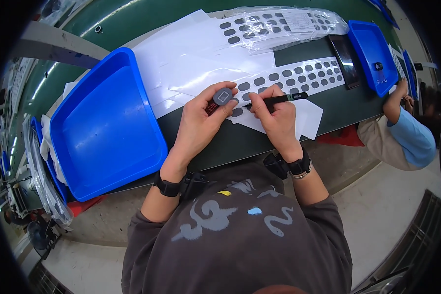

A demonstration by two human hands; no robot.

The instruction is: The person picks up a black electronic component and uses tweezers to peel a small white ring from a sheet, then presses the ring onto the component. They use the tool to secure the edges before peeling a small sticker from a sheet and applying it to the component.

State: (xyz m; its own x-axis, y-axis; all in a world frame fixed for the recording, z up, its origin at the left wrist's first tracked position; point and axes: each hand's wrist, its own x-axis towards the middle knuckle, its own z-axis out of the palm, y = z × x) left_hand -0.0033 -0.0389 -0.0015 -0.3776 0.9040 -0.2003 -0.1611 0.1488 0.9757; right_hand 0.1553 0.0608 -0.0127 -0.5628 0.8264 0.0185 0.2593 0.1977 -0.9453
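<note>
My left hand (201, 117) is closed around a small dark grey rounded piece (223, 96) with a light square outline on its face; a reddish patterned part shows below it. In my right hand (279, 116) are black tweezers (285, 98), pinched between thumb and fingers. Their tips point left toward the sheet and are partly hidden by my fingers. Both hands hover over a white sheet (299, 85) with rows of dark grey rounded stickers. Loose white paper (311, 120) lies under its near edge.
A large blue tray (108, 132) stands at the left. More sticker sheets in clear plastic (259, 29) lie at the back, beside white sheets (181, 59). A dark phone (345, 61) and a smaller blue tray (372, 54) are at the right, near another person's arm (396, 103).
</note>
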